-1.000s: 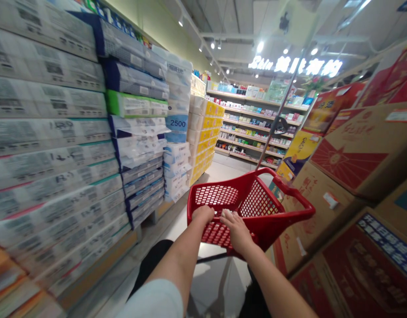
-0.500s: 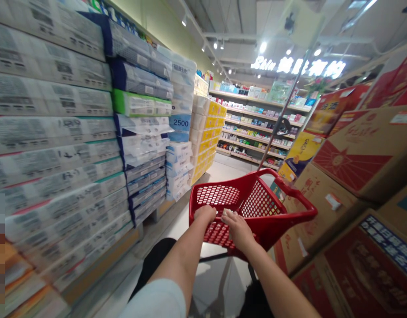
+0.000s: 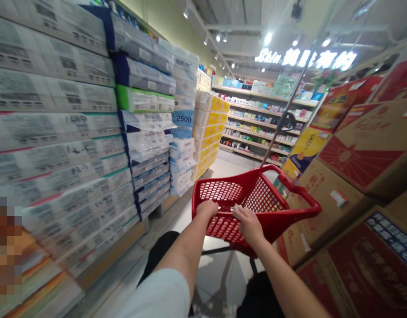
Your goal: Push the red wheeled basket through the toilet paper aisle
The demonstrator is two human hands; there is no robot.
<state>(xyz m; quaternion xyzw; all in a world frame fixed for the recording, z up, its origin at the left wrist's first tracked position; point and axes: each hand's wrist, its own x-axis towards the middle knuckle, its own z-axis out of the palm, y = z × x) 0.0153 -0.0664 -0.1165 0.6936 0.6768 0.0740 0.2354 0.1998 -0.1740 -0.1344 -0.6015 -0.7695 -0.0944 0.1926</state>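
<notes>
A red plastic shopping cart [image 3: 228, 230] with mesh sides stands in front of me, turned sideways so its handle points right. My left hand [image 3: 207, 209] is closed over the rim of its near side. Further right along that same rim, my right hand [image 3: 250, 224] curls its fingers over the edge. Something small and whitish shows at the right fingertips, too blurred to name. I see mesh and shadow inside the basket; the near wall and my hands hide part of its floor.
Tall stacks of wrapped paper packs [image 3: 58, 128] line the left side. Stacked cardboard cartons [image 3: 359, 150] rise close on the right, near the cart handle. A slanting metal pole [image 3: 279, 126] stands beyond the cart. Stocked shelves [image 3: 256, 119] close off the far end.
The view has shifted slightly, so the cart and both hands appear a little further right. My right fingers sit more closely on the rim. The left hand keeps its hold.
</notes>
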